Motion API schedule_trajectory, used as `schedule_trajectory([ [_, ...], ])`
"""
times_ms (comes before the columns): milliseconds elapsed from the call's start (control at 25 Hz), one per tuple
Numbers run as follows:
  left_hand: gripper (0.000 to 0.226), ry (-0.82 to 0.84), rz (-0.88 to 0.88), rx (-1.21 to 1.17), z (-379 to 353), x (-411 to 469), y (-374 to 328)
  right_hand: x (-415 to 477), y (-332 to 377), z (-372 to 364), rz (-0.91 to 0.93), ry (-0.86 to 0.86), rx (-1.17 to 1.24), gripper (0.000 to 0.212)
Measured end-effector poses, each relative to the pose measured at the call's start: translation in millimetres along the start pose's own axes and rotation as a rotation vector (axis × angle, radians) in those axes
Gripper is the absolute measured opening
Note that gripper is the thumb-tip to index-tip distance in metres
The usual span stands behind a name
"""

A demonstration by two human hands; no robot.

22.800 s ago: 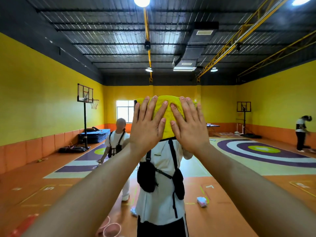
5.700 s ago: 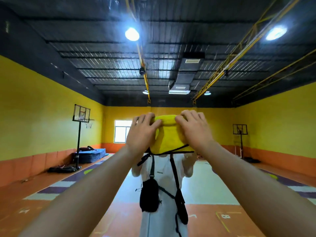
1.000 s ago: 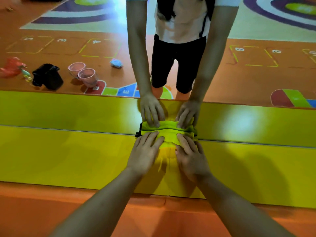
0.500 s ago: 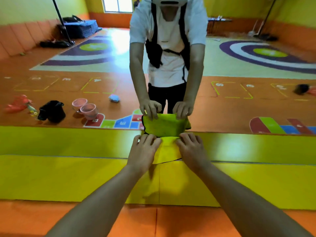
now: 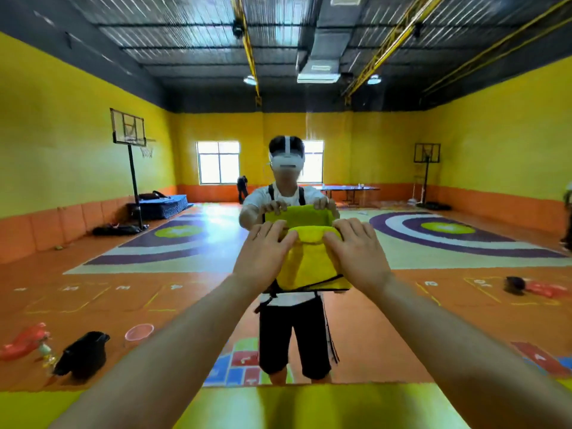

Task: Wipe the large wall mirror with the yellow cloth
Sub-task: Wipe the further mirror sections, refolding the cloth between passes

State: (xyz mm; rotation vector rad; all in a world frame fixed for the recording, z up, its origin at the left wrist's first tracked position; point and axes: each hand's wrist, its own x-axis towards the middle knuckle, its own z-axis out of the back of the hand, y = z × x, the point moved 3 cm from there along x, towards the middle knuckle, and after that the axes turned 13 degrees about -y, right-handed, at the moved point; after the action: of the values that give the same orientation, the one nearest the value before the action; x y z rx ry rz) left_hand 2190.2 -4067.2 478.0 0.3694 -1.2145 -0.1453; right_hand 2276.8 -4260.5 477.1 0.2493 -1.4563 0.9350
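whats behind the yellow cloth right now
The large wall mirror: its reflection shows the person's headset above the yellow cloth and shorts below. The cloth, gripped by the left hand and right hand, covers the reflected torso and the glass behind it.

Left forearm (image 5: 173, 345) and right forearm (image 5: 448, 345) bare; reflected: white headset (image 5: 286, 161) with white top strap; white short-sleeved shirt (image 5: 257, 196); black shoulder straps (image 5: 271, 190); black shorts (image 5: 291, 335).
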Motion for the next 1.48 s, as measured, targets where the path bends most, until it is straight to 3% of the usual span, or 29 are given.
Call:
schedule_trajectory([
  [200, 0.032, -0.088, 0.040, 0.105, 21.6, 103.1, 14.4, 86.5, -58.5, 13.1, -0.005, -0.069, -0.069, 0.022],
  [400, 0.040, -0.141, 0.078, 0.164, 18.7, 176.4, 28.2, 152.0, -105.2, 11.7, -0.028, 0.034, -0.122, 0.031],
  [640, 0.038, -0.231, 0.078, 0.235, 12.0, 276.6, 73.9, 252.1, -153.9, -13.0, -0.051, -0.055, -0.228, 0.032],
  [800, 0.038, -0.280, 0.199, 0.219, 7.9, 348.3, 108.5, 320.1, -182.4, -33.9, -0.148, -0.121, -0.228, 0.032],
  [880, 0.035, -0.330, 0.237, 0.128, -8.5, 355.3, 117.5, 324.4, -187.3, -54.7, -0.195, -0.098, -0.195, 0.046],
  [960, 0.048, -0.345, 0.258, 0.036, -29.7, 343.7, 117.0, 310.5, -184.6, -73.9, -0.183, -0.140, -0.155, 0.049],
  [1040, 0.057, -0.329, 0.249, 0.071, -45.1, 331.1, 112.4, 298.0, -183.7, -83.3, -0.167, -0.191, -0.125, 0.048],
  [1480, 0.054, -0.438, 0.218, 0.122, -69.0, 296.6, 101.2, 258.1, -174.7, -91.4, -0.133, -0.277, -0.129, 0.051],
])
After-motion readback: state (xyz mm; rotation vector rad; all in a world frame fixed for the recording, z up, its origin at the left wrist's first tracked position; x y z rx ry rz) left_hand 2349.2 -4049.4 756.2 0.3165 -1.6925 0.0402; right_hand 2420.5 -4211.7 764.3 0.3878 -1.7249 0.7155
